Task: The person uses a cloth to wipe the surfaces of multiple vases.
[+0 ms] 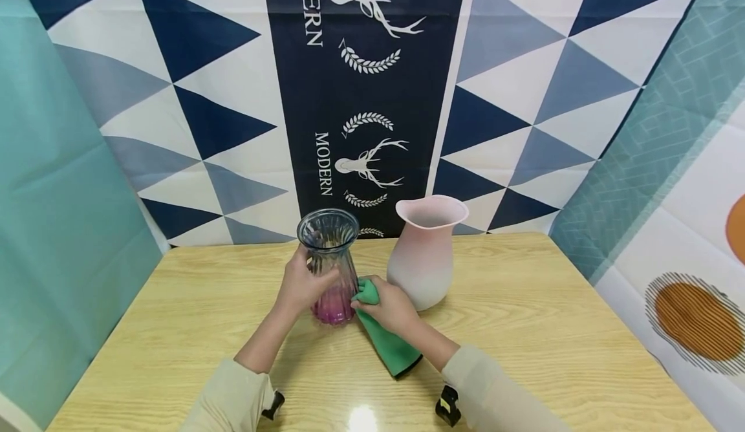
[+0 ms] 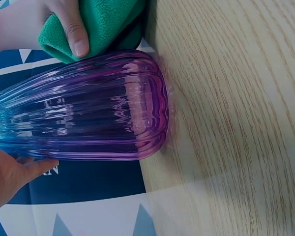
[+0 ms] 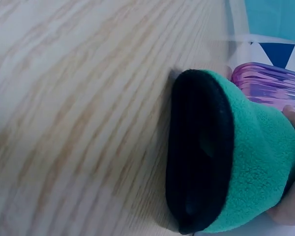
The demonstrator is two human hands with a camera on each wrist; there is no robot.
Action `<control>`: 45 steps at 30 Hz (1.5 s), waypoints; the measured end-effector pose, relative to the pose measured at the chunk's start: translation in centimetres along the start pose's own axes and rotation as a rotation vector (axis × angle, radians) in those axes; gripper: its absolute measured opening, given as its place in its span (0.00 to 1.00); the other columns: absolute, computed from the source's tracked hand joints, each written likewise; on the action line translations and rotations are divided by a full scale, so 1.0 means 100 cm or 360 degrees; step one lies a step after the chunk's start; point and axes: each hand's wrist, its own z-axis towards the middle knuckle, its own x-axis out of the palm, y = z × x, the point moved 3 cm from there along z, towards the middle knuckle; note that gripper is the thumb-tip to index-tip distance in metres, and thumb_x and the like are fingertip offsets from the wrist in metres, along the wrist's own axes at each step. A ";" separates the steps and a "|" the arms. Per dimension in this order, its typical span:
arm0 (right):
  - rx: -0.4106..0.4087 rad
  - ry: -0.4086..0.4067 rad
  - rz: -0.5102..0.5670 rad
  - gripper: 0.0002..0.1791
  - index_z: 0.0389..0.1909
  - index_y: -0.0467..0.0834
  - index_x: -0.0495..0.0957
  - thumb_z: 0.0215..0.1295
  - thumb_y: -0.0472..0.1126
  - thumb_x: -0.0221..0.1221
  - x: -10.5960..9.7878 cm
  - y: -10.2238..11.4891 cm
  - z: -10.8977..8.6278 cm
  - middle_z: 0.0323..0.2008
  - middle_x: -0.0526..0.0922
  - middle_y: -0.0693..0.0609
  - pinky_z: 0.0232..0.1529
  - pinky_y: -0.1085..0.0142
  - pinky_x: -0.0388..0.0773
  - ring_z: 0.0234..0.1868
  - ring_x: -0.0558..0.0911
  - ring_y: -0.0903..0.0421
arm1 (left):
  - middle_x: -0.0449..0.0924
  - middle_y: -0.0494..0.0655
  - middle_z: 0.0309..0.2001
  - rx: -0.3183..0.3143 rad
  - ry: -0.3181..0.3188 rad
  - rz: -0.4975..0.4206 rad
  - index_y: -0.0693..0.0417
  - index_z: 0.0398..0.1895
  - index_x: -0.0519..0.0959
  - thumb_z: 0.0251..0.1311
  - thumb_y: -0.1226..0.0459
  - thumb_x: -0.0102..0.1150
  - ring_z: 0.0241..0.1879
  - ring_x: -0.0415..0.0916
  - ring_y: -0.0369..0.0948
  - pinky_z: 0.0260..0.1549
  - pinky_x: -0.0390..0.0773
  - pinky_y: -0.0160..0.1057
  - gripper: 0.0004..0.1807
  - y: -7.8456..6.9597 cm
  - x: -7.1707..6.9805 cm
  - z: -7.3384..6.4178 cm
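A ribbed glass vase point(image 1: 334, 270), smoky blue at its flared rim and pink-purple at its base, stands upright on the wooden table. My left hand point(image 1: 306, 282) grips it around the upper body from the left, thumb across the near side. On the other side, my right hand point(image 1: 391, 304) holds a bunched green cloth point(image 1: 388, 345) against the glass. The cloth's dark-edged end hangs down toward the table, and the left wrist view shows the cloth point(image 2: 105, 24) right at the vase's ribbed side point(image 2: 88, 108). In the right wrist view the cloth's dark edging point(image 3: 201, 152) faces the camera.
A pink-and-white vase point(image 1: 423, 254) with a wavy rim stands just behind my right hand. The wooden table point(image 1: 524, 328) ends at a patterned backdrop point(image 1: 233, 96). Teal fabric point(image 1: 70, 193) hangs along the left side, and a patterned cloth wall lines the right.
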 end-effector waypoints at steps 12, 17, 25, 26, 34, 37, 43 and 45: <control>0.0034 0.0087 -0.0064 0.29 0.55 0.45 0.72 0.55 0.55 0.64 0.004 -0.006 -0.001 0.39 0.83 0.49 0.35 0.64 0.76 0.38 0.81 0.56 | 0.60 0.57 0.59 0.0011 -0.0039 0.0047 0.54 0.65 0.62 0.45 0.58 0.71 0.60 0.63 0.53 0.59 0.68 0.57 0.42 -0.001 -0.001 0.000; -0.0011 -0.0026 0.0070 0.28 0.54 0.46 0.73 0.55 0.55 0.64 0.000 -0.005 0.001 0.40 0.83 0.49 0.38 0.63 0.77 0.41 0.81 0.54 | 0.62 0.57 0.58 0.0052 -0.0084 0.0047 0.52 0.65 0.63 0.45 0.57 0.71 0.59 0.65 0.51 0.57 0.70 0.56 0.42 -0.001 -0.002 0.000; -0.0045 -0.0163 0.0303 0.30 0.58 0.48 0.72 0.55 0.54 0.63 -0.009 0.003 0.007 0.44 0.82 0.48 0.39 0.64 0.76 0.42 0.80 0.54 | 0.68 0.54 0.56 0.0051 -0.0123 0.0024 0.54 0.63 0.64 0.46 0.58 0.71 0.55 0.69 0.50 0.53 0.74 0.53 0.40 0.000 -0.004 -0.001; -0.0050 -0.0183 0.0331 0.30 0.58 0.47 0.72 0.55 0.54 0.63 -0.010 0.004 0.008 0.45 0.82 0.48 0.40 0.63 0.77 0.43 0.80 0.53 | 0.68 0.54 0.56 0.0040 -0.0116 0.0014 0.54 0.63 0.63 0.46 0.59 0.71 0.56 0.69 0.51 0.53 0.75 0.54 0.40 0.000 -0.004 -0.002; -0.0128 -0.0297 0.0478 0.29 0.58 0.48 0.72 0.56 0.51 0.64 -0.020 0.012 0.016 0.52 0.80 0.48 0.45 0.60 0.78 0.49 0.81 0.52 | 0.71 0.53 0.58 0.0017 -0.0091 -0.0027 0.55 0.63 0.63 0.48 0.60 0.69 0.59 0.69 0.52 0.55 0.73 0.55 0.38 0.001 -0.003 -0.002; -0.0142 -0.0304 0.0506 0.29 0.58 0.47 0.71 0.56 0.51 0.64 -0.023 0.014 0.019 0.51 0.81 0.48 0.43 0.62 0.79 0.47 0.81 0.53 | 0.72 0.53 0.57 0.0025 -0.0093 -0.0025 0.54 0.62 0.65 0.48 0.60 0.69 0.58 0.70 0.51 0.55 0.72 0.55 0.36 0.001 -0.002 -0.002; -0.0178 -0.0347 0.0539 0.28 0.57 0.47 0.72 0.56 0.50 0.64 -0.029 0.019 0.023 0.47 0.83 0.49 0.41 0.65 0.79 0.43 0.82 0.56 | 0.72 0.53 0.57 0.0061 -0.0110 0.0010 0.54 0.61 0.66 0.49 0.60 0.68 0.58 0.71 0.51 0.54 0.73 0.55 0.34 0.002 -0.001 -0.002; -0.0211 -0.0378 0.0593 0.28 0.58 0.47 0.72 0.56 0.48 0.65 -0.033 0.022 0.024 0.48 0.82 0.49 0.42 0.65 0.79 0.44 0.82 0.56 | 0.72 0.54 0.57 0.0076 -0.0118 0.0017 0.55 0.61 0.67 0.49 0.61 0.68 0.57 0.71 0.52 0.53 0.74 0.55 0.34 0.002 0.000 -0.003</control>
